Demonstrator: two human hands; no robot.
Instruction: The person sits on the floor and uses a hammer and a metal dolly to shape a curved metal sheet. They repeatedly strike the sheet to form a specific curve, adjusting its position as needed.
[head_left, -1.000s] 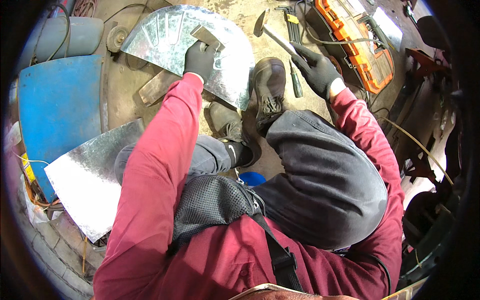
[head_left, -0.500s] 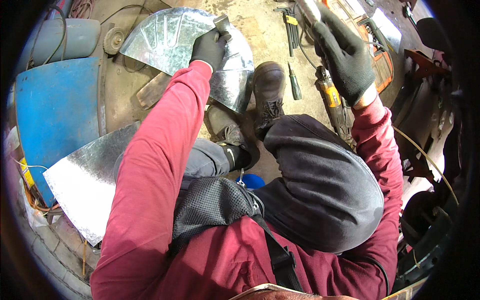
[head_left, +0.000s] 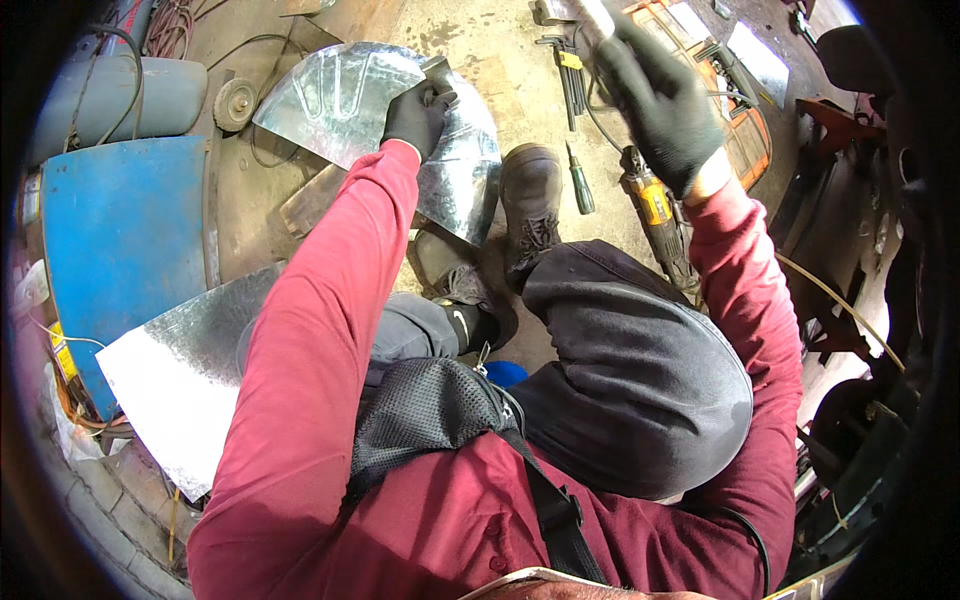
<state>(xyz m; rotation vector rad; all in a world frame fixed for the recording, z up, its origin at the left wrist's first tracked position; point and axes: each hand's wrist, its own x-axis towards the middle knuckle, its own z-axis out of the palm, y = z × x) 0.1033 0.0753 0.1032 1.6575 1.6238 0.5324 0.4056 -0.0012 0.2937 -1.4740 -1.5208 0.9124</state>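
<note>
On the concrete floor (head_left: 480, 50) ahead of the crouching person lies a curved piece of galvanized sheet metal (head_left: 340, 95), fan-shaped and ribbed. The left hand (head_left: 418, 112), in a black glove, grips its upper edge with fingers curled over the metal. The right hand (head_left: 655, 100), also gloved, is raised and closed around a grey tool handle (head_left: 590, 15) whose head is cut off by the top edge, so its kind cannot be told.

Just beside the sheet's right corner stands a black work boot (head_left: 530, 190). A green-handled screwdriver (head_left: 580, 185) and a yellow power tool (head_left: 655, 215) lie right of it, partly behind the right forearm. An orange toolbox (head_left: 745, 110) sits farther right, half hidden by the hand. A second flat metal sheet (head_left: 175, 375) rests at lower left, against a blue panel (head_left: 120, 240). The person's knee and red sleeves cover much of the floor.
</note>
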